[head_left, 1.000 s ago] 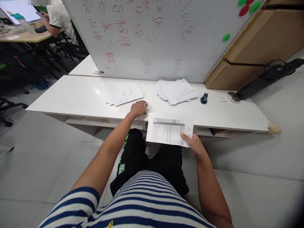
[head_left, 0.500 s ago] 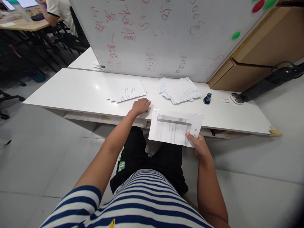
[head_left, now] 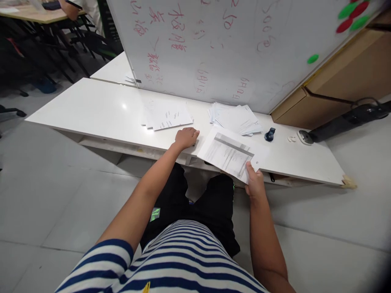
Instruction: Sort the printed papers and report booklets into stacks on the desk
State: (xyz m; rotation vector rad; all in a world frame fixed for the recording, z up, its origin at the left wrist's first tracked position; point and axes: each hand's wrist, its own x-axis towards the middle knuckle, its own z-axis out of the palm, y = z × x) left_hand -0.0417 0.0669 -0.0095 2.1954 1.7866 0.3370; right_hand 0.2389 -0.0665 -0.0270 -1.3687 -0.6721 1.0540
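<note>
My right hand [head_left: 255,181] pinches printed sheets of paper [head_left: 227,154] at their lower right corner, thumb on top. The sheets tilt over the front edge of the white table [head_left: 100,110]. On that edge, to the left of the sheets, my left hand [head_left: 186,138] is closed palm down over a small object. Only a dark sliver of it shows under the fingers, so its kind is hidden. Behind my left hand lies a stack of papers [head_left: 171,116] with short printed lines. A looser, fanned pile of papers [head_left: 236,118] lies behind the held sheets.
A whiteboard [head_left: 207,49] with red writing stands along the table's back. To the right are a dark blue object [head_left: 269,134], white earbuds [head_left: 291,139], a dark bottle [head_left: 345,122] lying on its side and cardboard boxes [head_left: 293,103]. Another person's arm [head_left: 70,9] shows at a far desk.
My right hand has swung the held sheets up and turned them clockwise, farther over the table and closer to the fanned pile. My left hand stays at the table edge. The view has shifted slightly.
</note>
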